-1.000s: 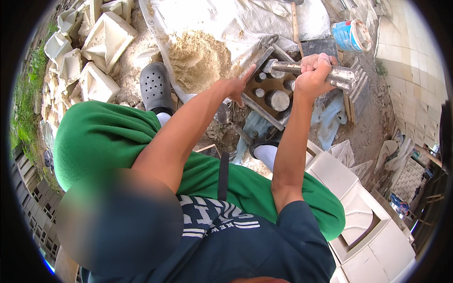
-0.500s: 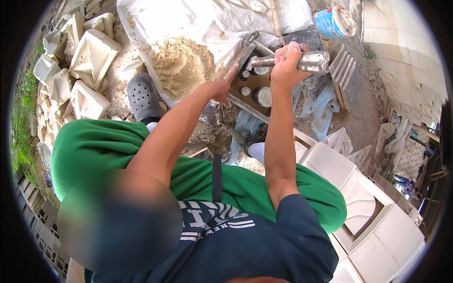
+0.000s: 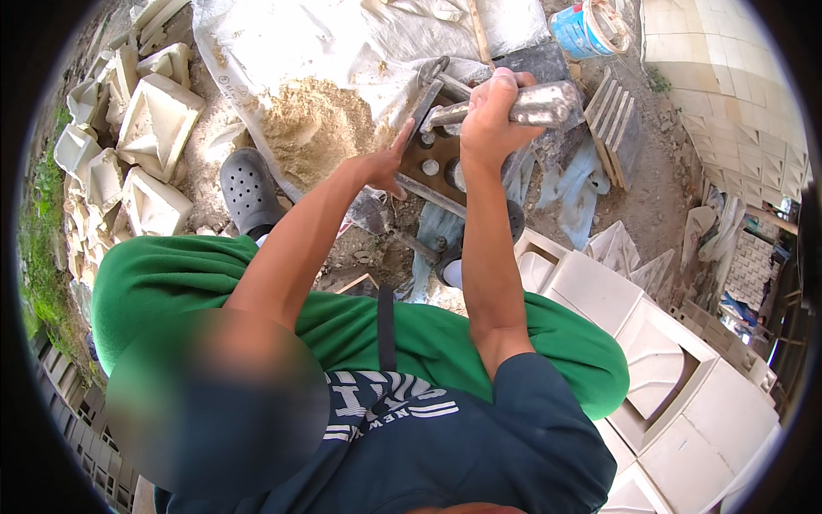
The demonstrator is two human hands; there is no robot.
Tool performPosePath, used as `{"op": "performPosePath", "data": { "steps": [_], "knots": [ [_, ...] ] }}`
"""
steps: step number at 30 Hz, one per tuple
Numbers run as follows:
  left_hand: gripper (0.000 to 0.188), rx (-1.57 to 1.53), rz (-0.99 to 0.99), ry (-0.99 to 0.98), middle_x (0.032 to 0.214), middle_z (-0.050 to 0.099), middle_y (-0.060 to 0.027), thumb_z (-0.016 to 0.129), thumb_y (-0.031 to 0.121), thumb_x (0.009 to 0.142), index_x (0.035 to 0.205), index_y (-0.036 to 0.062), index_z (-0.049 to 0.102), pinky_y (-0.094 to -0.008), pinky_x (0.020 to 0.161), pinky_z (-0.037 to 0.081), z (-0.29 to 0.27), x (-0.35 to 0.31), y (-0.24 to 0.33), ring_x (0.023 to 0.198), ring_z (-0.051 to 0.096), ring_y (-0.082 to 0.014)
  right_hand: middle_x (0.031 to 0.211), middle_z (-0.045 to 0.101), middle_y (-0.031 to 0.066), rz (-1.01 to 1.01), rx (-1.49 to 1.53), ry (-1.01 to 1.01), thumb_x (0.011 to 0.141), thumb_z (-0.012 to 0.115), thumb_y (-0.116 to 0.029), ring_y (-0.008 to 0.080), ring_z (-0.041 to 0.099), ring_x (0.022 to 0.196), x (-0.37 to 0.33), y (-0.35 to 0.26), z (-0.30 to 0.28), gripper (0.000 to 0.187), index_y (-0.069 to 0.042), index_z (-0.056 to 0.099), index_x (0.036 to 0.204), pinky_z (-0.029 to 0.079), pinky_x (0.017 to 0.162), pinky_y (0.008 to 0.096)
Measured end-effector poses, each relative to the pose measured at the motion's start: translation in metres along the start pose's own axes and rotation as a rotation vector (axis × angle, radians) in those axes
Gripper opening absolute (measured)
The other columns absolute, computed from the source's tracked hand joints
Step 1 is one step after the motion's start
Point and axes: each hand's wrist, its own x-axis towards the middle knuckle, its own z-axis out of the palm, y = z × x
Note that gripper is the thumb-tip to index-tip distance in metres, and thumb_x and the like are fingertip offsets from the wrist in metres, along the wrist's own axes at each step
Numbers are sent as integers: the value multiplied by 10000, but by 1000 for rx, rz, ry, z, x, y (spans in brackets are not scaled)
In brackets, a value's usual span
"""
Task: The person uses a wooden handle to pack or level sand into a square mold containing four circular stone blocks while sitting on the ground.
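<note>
The right hand (image 3: pixel 490 120) is clenched round a grey, dust-whitened metal tool with a thick cylindrical end (image 3: pixel 548 104), held over a dark rectangular metal frame with round pale plugs (image 3: pixel 434 196). The left hand (image 3: pixel 383 169), fingers outstretched and unclenched, is at the frame's left side. Farther left lies a tan sand heap (image 3: pixel 312 128).

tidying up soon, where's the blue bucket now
In the head view, the blue bucket is upper right, beyond the right hand, just right of the white sheet.
</note>
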Motion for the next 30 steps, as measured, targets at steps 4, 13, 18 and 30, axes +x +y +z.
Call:
{"op": "performPosePath", "data": {
  "steps": [4,13,18,30],
  "knots": [
    [1435,4,-63,-30,1378,313,-399,860,267,633,1385,162,-358,-461,1078,332,-4,-4,8,1282,386,-455,614,515,-21,15,-106,-103,854,571,-91,79,469,532,-2,11,13,176,13,535,716,366,493,253],
    [1440,77,-42,-29,1340,307,-354,850,294,656,1344,158,-407,-465,1046,364,5,2,-1,1204,464,-450,539,500,-3,-16,-199,-167,845,571,-96,72,468,503,-8,7,27,186,15,528,703,353,465,254],
    [1444,32,-37,62,1224,516,-351,862,272,648,1362,240,-394,-481,1000,398,11,5,-7,1159,512,-439,560,517,-4,-18,-137,-60,841,568,-106,77,470,509,-12,-11,34,205,19,532,683,363,472,260],
    [1434,-35,-85,-44,1333,388,-385,871,223,619,1409,204,-325,-497,1064,332,-4,-4,17,1260,400,-472,663,538,0,16,-35,-45,828,623,-121,65,482,556,-33,1,4,170,30,554,796,373,500,223]
  ]
}}
